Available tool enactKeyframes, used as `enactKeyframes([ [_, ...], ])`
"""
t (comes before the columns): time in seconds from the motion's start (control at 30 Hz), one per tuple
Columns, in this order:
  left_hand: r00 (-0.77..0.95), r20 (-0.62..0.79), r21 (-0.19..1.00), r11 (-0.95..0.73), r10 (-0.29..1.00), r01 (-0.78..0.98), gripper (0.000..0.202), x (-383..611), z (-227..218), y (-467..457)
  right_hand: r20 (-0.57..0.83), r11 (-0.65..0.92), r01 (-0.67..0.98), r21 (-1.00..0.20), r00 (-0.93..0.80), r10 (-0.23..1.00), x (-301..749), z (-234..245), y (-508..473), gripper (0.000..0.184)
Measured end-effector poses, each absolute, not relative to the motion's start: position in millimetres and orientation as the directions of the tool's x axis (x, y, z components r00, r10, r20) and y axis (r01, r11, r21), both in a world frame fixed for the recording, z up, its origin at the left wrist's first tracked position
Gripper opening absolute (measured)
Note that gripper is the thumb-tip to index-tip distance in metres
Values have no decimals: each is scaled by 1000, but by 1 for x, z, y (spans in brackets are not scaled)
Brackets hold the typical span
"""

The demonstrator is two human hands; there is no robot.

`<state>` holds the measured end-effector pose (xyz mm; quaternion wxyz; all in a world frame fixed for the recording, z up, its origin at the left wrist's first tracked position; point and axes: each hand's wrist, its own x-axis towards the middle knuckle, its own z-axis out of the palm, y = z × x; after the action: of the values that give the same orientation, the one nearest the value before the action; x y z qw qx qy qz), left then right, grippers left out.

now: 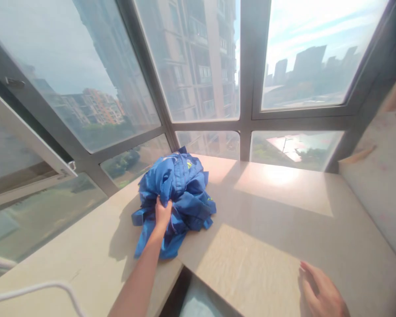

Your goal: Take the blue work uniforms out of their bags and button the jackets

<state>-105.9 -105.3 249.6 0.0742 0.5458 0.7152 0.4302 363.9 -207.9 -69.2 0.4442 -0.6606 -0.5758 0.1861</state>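
A crumpled blue garment (188, 198) with small yellow-green marks lies bunched up at the corner of the pale window sill (251, 264). My left hand (164, 211) reaches into its near side, with the fingers closed on a fold of the fabric, and the fingertips are hidden in the cloth. At the lower right, my right hand (321, 293) is at the sill, away from the garment. Its thumb and index finger are apart, and nothing shows between them. The frame's lower edge cuts off part of this hand.
Large windows with grey frames (247, 66) rise behind the sill, and an opened pane (26, 185) juts in at the left. A white cable (36, 287) curves over the lower left. The sill's inner corner (182, 265) drops off near my left forearm. A wall (379, 176) bounds the right.
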Motion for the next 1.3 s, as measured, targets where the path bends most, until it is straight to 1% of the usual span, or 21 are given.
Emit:
enactKeyframes([
  [0.03,-425,353,707,60,833,704,45,-103,230,-113,277,67,601,-796,264,924,363,-67,-209,40],
  [0.1,-524,386,703,126,759,700,57,-105,196,-126,295,83,601,-795,264,918,361,-62,-210,39],
  [0.13,-569,427,688,156,702,708,64,-108,181,-131,299,84,596,-798,270,915,359,-60,-210,38],
  [0.17,-588,513,642,174,626,746,67,-110,168,-135,295,77,590,-804,283,913,357,-58,-210,38],
  [0.2,-553,593,585,158,586,795,66,-112,158,-137,284,62,582,-811,300,910,355,-56,-209,37],
  [0.23,-490,656,527,117,574,842,61,-111,150,-138,269,41,573,-819,320,908,352,-54,-207,37],
  [0.27,-401,698,467,47,593,883,54,-106,144,-137,253,19,565,-825,339,906,349,-52,-204,37],
  [0.33,-190,702,394,-152,686,906,42,-83,138,-131,243,9,562,-827,343,907,345,-44,-193,36],
  [0.4,25,646,380,-349,763,857,35,-46,137,-119,291,71,595,-801,282,914,343,-31,-176,37],
  [0.47,197,570,412,-485,798,772,35,-5,133,-99,384,174,664,-728,183,905,344,-12,-152,37],
  [0.53,302,490,446,-532,818,720,39,32,123,-72,442,222,748,-626,106,891,349,10,-126,40],
  [0.57,333,443,446,-527,832,724,42,47,114,-58,441,206,794,-572,86,893,354,19,-113,42],
  [0.63,356,341,390,-475,870,789,49,70,93,-32,383,90,887,-452,102,918,365,30,-91,49],
  [0.7,335,246,274,-397,910,876,55,81,66,-13,270,-100,944,-315,190,944,380,27,-76,58],
  [0.77,293,149,156,-315,944,936,60,82,38,-2,120,-289,936,-201,316,941,396,14,-69,66],
  [0.8,278,101,110,-289,955,951,62,81,26,0,44,-355,921,-163,366,929,403,5,-68,68],
  [0.87,271,25,53,-272,962,961,63,77,9,2,-70,-419,900,-120,413,908,414,-11,-67,71],
  [0.93,280,-1,30,-280,960,960,62,74,1,2,-107,-423,900,-105,412,905,420,-22,-68,71],
  [1.13,277,-7,26,-277,961,961,62,72,1,-3,-116,-389,918,-79,379,918,421,-24,-73,71],
  [1.3,327,18,20,-327,945,945,62,60,-3,-22,-61,-330,943,-39,328,943,418,-23,-90,66],
])
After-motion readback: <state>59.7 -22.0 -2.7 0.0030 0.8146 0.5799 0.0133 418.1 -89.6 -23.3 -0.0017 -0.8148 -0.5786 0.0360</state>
